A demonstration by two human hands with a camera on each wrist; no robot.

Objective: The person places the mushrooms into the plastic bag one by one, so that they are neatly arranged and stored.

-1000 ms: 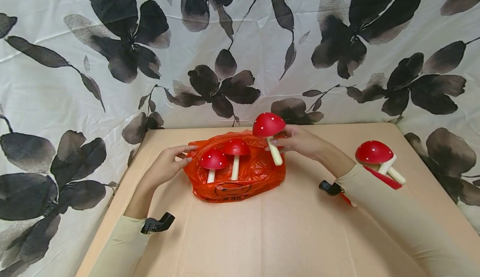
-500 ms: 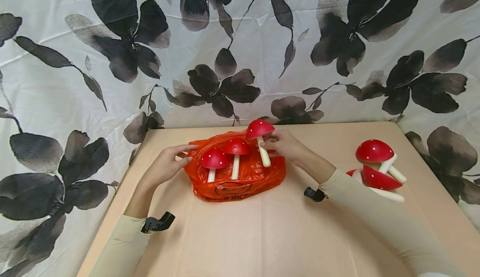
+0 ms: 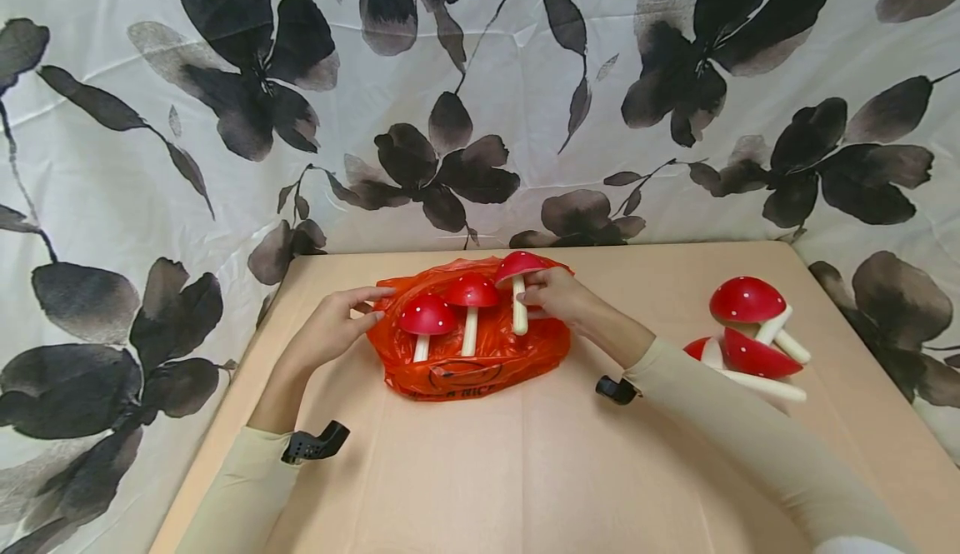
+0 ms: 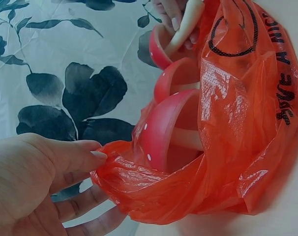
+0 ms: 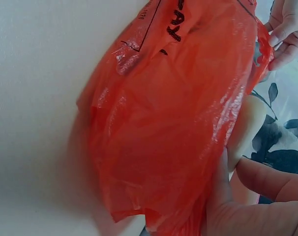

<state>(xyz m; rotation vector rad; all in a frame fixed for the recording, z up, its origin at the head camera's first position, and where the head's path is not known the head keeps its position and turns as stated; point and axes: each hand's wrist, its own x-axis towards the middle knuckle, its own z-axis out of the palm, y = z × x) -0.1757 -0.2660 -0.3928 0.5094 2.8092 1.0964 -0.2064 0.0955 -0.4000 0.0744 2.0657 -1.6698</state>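
An orange-red plastic bag (image 3: 536, 352) lies on the table with its mouth spread wide. Inside it stand two toy mushrooms with white-dotted red caps: the left mushroom (image 3: 427, 316) and the middle mushroom (image 3: 472, 291). My left hand (image 3: 327, 331) pinches the bag's left rim between thumb and fingers, as the left wrist view shows. A third toy mushroom (image 3: 520, 266) is in my right hand (image 3: 566, 297), which grips it by the cream stem over the bag's right side. In the right wrist view the bag hides most of this mushroom; part of its stem (image 5: 247, 123) shows.
At the table's right lie several more toy mushrooms, among them a mushroom (image 3: 746, 300) at the back and a tipped mushroom (image 3: 761, 356) before it. My right sleeve (image 3: 720, 404) passes close to them. A flowered cloth (image 3: 480, 79) hangs behind the wooden table (image 3: 480, 479).
My right hand has moved left and lower with its mushroom, bringing it beside the middle one in the bag. My left hand stays at the bag's rim.
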